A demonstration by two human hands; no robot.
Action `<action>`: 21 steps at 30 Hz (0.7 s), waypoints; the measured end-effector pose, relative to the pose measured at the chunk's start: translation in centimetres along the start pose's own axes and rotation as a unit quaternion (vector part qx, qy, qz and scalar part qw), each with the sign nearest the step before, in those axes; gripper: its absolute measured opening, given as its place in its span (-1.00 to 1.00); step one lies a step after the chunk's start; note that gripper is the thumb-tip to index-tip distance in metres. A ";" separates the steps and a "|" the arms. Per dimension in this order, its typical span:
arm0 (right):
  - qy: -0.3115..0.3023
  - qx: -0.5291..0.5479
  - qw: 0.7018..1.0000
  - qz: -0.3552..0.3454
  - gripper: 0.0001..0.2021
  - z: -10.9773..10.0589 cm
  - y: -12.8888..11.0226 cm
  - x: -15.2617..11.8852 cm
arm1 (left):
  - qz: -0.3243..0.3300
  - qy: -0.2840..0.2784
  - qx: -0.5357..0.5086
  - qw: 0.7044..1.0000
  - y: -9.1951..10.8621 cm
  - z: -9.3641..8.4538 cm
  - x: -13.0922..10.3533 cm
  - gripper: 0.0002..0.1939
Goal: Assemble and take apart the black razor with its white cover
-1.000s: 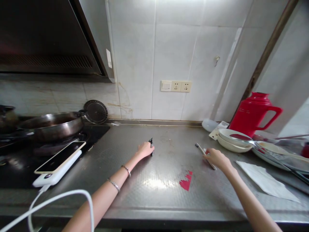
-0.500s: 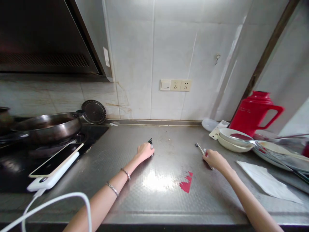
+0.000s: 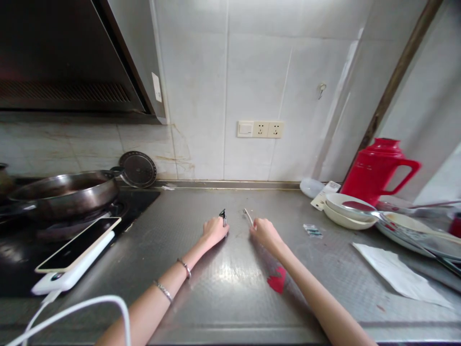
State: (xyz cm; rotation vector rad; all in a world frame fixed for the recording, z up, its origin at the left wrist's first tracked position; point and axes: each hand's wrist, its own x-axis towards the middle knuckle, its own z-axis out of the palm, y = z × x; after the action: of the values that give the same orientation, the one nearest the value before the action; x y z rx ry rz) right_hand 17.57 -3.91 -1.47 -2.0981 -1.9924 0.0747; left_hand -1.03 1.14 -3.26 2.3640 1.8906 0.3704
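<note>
Near the middle of the steel counter, my left hand (image 3: 215, 230) is closed on a small black and silver object (image 3: 223, 215), perhaps a razor. To its right, my right hand (image 3: 265, 233) grips a thin white toothbrush (image 3: 248, 216), whose dark-bristled head points away from me toward the wall. The two hands are a short gap apart. A red patch (image 3: 276, 280) lies on the counter in front of my right hand, partly beside the forearm. A small clear packet with green marks (image 3: 312, 231) rests farther right.
On the left are a phone (image 3: 79, 244) on a white power bank (image 3: 74, 264), a cable (image 3: 104, 299) and a steel pan (image 3: 68, 192) on the stove. To the right stand a red thermos (image 3: 376, 170), stacked bowls (image 3: 347, 218) and a white napkin (image 3: 396, 274).
My right hand has moved left with the toothbrush, close to my left hand. The clear packet now shows where that hand was. The view has shifted slightly.
</note>
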 end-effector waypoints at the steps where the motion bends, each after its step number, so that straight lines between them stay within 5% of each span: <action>1: -0.010 0.001 1.000 0.000 -0.76 0.2 -1.0 0.2 | 0.000 0.000 0.002 1.000 0.0 0.0 0.0 -0.71; 7: -0.030 0.016 0.999 0.009 -0.72 1.1 -4.4 0.7 | -0.001 -0.007 0.003 1.000 0.5 -0.1 -0.2 -0.70; 21: -0.034 0.014 0.999 0.004 -0.71 1.9 -5.5 0.1 | 0.015 -0.012 0.013 1.000 0.9 -0.6 -0.7 -0.71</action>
State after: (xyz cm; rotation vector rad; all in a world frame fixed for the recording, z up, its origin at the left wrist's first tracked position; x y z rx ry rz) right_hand 11.80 -3.31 -2.17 -2.1125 -2.0090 0.1756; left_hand -0.45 0.24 -2.61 2.4045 1.8630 0.3213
